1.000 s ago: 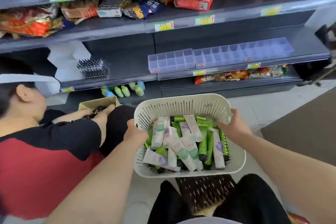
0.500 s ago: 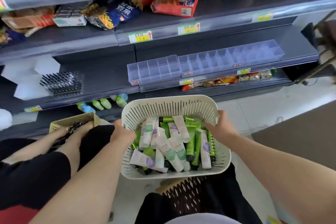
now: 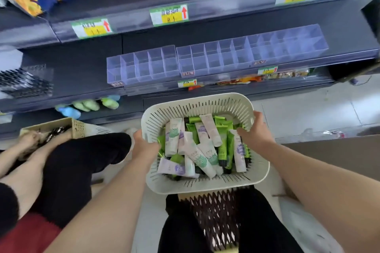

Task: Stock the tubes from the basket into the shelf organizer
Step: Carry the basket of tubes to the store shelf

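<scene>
Holding the white slotted basket [image 3: 205,188] by its two sides, close in front of the body. Gripping the left rim with the left hand [image 3: 145,146], fingers curled over the edge and down inside. Gripping the right rim, a little farther forward, with the right hand [image 3: 256,131], thumb on top of the rim and fingers hooked inside against the wall. Reaching forward with both forearms, wrists about straight, palms turned toward each other.

Between the two hands, loose in the basket: the tubes [image 3: 197,150], white and green, heaped and crossed over each other, the nearest just beside the fingers of each hand. Beyond both hands, ahead and higher: the clear shelf organizer [image 3: 205,61] on the dark shelf [image 3: 72,72], with no tube visible in its compartments, so stocking not yet begun.

Probably light and soft in the body, stiffer at the cap end, smooth and perhaps a little slippery. Better to pinch one tube at mid-body or near the cap, without hard squeezing. Better also to take from the top of the heap, since pulling from below may drag the neighbours. Likely necessary to free one hand first, keeping the basket level with the other.
</scene>
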{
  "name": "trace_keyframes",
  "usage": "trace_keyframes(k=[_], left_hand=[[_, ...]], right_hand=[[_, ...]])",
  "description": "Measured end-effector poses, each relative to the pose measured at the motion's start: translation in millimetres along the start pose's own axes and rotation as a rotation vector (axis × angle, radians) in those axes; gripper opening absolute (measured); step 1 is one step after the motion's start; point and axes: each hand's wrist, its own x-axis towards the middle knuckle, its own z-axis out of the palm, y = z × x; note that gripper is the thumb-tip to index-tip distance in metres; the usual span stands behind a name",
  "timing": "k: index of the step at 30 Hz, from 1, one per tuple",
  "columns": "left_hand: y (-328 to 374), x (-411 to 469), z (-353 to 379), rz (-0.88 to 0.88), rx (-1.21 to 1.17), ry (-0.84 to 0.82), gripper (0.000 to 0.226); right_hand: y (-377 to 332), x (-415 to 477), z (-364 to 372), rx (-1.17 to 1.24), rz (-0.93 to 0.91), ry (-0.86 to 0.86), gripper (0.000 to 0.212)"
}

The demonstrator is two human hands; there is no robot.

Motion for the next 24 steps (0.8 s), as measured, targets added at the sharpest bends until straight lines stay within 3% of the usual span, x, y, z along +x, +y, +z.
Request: trace_keyframes(k=[9, 24], left_hand=[[5, 78, 83, 0.016, 0.036, 0.001, 0.064], [0, 208, 181, 0.163, 0.006, 0.131, 0.067]], right_hand=[[41, 89, 33, 0.068, 0.029, 0.076, 0.057], [82, 242, 116, 0.062, -0.151, 0.175, 0.061]])
